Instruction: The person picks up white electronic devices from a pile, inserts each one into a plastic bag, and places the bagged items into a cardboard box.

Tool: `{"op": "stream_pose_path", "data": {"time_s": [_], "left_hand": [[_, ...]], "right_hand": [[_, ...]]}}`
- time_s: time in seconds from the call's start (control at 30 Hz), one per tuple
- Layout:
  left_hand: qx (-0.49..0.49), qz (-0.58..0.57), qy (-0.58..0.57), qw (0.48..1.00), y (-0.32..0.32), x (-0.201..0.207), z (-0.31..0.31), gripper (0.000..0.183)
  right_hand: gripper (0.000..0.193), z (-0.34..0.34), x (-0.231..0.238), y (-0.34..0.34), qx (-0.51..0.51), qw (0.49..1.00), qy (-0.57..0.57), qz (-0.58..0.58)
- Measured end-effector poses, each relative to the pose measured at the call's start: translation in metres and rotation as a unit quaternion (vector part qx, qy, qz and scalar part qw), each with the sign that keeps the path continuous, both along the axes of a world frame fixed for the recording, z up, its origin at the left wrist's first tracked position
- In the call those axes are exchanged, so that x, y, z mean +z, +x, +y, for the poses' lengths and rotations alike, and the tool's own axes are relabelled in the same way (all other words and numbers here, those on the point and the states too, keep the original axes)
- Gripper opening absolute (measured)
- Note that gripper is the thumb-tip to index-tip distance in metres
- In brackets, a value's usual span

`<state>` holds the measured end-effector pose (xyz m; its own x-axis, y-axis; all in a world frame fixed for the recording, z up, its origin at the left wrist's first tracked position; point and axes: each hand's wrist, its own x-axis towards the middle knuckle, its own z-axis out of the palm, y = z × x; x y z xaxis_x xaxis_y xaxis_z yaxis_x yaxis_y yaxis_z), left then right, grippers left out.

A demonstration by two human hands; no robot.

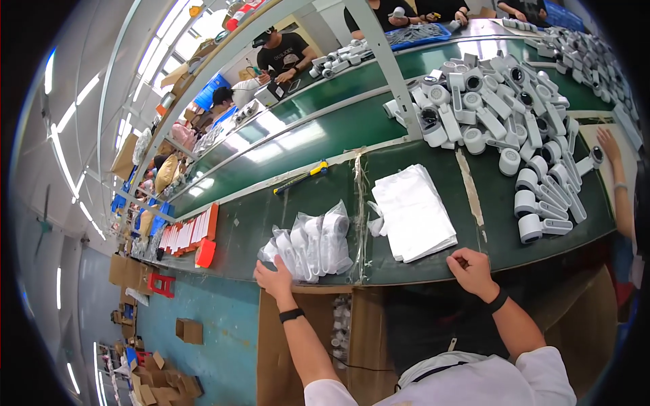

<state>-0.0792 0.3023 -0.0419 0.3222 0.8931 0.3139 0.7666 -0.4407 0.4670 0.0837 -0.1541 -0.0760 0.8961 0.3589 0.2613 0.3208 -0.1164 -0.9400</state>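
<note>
Several white round-headed handheld devices in clear plastic bags (pixel 313 245) lie in a row near the table's front edge. My left hand (pixel 274 277) is at their left end, fingers apart and touching the nearest bag. To their right lies a stack of flat white bags or sheets (pixel 414 213). Just off its lower right corner is my right hand (pixel 472 272), fingers curled together; what they hold, if anything, is hidden. A big heap of unbagged white handheld devices (pixel 484 108) covers the right of the table, with some reaching toward the front edge.
A yellow-and-black cutter (pixel 301 177) lies behind the bagged devices. Orange-and-white packets (pixel 189 233) and a red tape roll (pixel 205 254) are at left. A metal post (pixel 389 68) rises beyond the table. Below the edge stands an open carton (pixel 369 328). A co-worker's arm (pixel 617 179) reaches in at right.
</note>
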Motion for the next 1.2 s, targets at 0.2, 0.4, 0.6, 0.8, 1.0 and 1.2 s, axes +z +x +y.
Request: {"op": "stream_pose_path", "data": {"time_s": [0.2,0.4,0.6,0.8,1.0,1.2], "left_hand": [[-0.036,0.212,-0.055,0.975,0.060,0.043,-0.094,0.093],[-0.094,0.237,-0.063,0.965,0.049,0.008,-0.043,0.116],[-0.033,0.264,-0.106,0.958,0.055,-0.001,-0.014,0.115],[-0.028,0.281,-0.093,0.955,0.072,0.011,-0.045,0.112],[-0.030,0.279,-0.086,0.956,0.073,0.017,-0.051,0.101],[-0.030,0.296,-0.147,0.943,0.095,0.011,-0.048,0.108]], "right_hand": [[0.011,-0.004,-0.002,0.001,-0.047,0.998,-0.031,-0.030],[0.017,-0.001,-0.008,-0.001,-0.011,0.995,-0.053,-0.083],[0.018,-0.007,-0.001,-0.008,0.004,0.997,-0.061,-0.051],[0.017,-0.010,-0.003,-0.008,0.000,0.994,-0.064,-0.086],[0.017,0.002,-0.008,-0.005,-0.023,0.993,-0.068,-0.095],[0.011,0.001,-0.003,-0.004,-0.046,0.994,-0.053,-0.089]]}}
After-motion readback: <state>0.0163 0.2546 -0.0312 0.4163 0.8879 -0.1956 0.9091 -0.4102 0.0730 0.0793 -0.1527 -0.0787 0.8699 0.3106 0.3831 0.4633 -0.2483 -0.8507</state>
